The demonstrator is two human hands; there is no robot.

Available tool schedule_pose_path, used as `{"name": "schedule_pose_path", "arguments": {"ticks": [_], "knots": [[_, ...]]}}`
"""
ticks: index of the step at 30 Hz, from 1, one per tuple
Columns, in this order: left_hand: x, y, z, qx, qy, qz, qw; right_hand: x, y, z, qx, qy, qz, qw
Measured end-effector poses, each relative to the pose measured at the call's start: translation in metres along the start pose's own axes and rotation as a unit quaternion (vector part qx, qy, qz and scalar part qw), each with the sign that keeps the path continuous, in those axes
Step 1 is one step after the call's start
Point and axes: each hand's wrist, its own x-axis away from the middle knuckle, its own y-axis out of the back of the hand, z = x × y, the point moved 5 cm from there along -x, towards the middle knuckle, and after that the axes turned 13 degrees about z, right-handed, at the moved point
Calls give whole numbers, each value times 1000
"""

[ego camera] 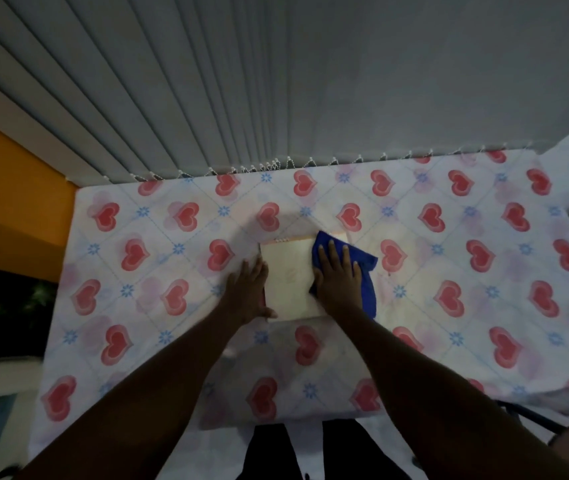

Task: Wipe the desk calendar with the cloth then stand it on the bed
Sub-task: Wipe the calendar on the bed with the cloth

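A cream desk calendar [290, 275] lies flat on the bed [449, 271], its bound edge pointing away from me. My left hand [246, 292] rests flat against the calendar's left edge, thumb along its near corner. My right hand [338, 275] presses a blue cloth [366, 271] flat onto the right part of the calendar, fingers spread on top. The cloth hides the calendar's right edge and hangs over onto the sheet.
The bed wears a white sheet with red hearts and blue flowers. Grey vertical blinds [241, 98] hang along the far edge. An orange wall [9, 188] stands at the left, and dark plants [6, 299] sit below it.
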Motion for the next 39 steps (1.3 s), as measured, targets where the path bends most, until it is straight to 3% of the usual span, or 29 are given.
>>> {"name": "schedule_pose_path", "arguments": {"ticks": [3,9,13,16,22,29,35,39], "knots": [[-1,-1,2,4,-1,-3,1000,-13,12,-2,2,-1,7,1000],[-1,-1,2,28,-8,0,1000,43,-35,-5,56,55,9,997],[2,-1,1,31,-11,0,999,13,-17,6,73,95,21,993],[2,-1,2,42,-17,-6,999,-7,-1,15,56,78,20,995],[5,-2,4,45,-20,-11,999,40,-47,29,45,111,27,993],[4,-2,5,42,-28,-26,998,-6,-18,49,58,120,32,991],[2,-6,8,63,-24,-37,997,36,-54,43,59,158,44,985],[1,-9,8,82,-26,-41,995,8,-36,57,90,174,41,980]]}}
